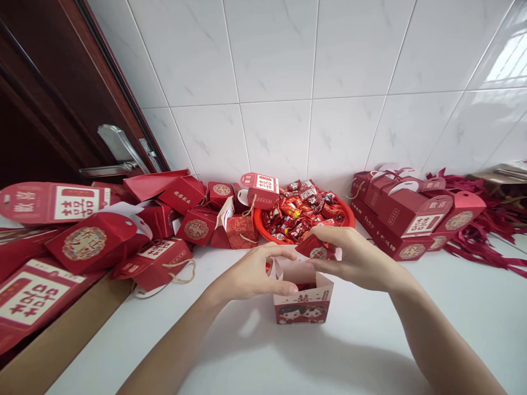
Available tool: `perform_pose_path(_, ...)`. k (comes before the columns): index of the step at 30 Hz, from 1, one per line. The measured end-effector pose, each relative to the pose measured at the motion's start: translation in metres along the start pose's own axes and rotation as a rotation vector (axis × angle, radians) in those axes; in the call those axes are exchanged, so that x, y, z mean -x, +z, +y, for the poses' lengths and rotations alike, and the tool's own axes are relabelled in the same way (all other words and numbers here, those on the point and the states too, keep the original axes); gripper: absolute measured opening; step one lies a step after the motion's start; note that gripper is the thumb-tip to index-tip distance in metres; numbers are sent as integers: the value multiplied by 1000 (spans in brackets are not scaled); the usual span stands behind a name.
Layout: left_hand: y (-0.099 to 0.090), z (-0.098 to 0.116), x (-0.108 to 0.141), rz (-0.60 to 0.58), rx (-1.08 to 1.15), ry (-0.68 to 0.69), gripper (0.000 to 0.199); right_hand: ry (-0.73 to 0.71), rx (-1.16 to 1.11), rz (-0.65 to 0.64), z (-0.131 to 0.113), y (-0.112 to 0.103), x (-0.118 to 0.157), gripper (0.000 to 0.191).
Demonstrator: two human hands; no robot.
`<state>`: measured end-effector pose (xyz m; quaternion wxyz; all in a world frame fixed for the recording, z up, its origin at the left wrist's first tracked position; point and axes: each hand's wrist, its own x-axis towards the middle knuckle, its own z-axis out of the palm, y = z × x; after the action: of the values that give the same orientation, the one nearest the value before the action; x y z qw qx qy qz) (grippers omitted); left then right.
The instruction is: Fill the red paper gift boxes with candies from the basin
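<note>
An upright gift box (302, 311) with two cartoon faces on its front stands open-topped on the white table. My left hand (259, 274) is at the box's left side, thumb over the front rim and fingers curved behind; a bit of red shows beside the fingers. My right hand (354, 255) pinches a small red packet with a round emblem (318, 252) above the box's right rear edge. Something red lies inside the box, too hidden to make out. Directly behind is a red basket (351, 214) full of wrapped candies (294, 214).
Many red boxes (164, 258) are heaped at the left, partly in a cardboard carton (69, 340). Stacked boxes (395, 211) and dark red ribbons (486, 236) lie at the right. Behind are a tiled wall (275, 55) and a door (53, 82).
</note>
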<state>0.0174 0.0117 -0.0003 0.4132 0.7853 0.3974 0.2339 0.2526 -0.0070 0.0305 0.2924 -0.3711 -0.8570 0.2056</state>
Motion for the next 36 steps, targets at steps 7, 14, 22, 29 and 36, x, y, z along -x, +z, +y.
perform_pose_path(7, -1, -3, 0, -21, -7, 12, 50, -4, 9, 66, 3, 5, -5, 15)
perform_pose_path(14, 0, 3, 3, 58, -107, -3, 40, 167, 278, -13, 15, 8, -6, 11)
perform_pose_path(22, 19, 22, -16, 471, 195, 307, 25, 157, 87, -153, 17, 9, -12, 13)
perform_pose_path(29, 38, 33, -62, 676, 145, 620, 18, 142, 15, -176, 23, 11, -14, 9)
perform_pose_path(36, 57, 16, 8, 188, -324, 914, 8, 138, 105, -181, 25, 7, -14, 12)
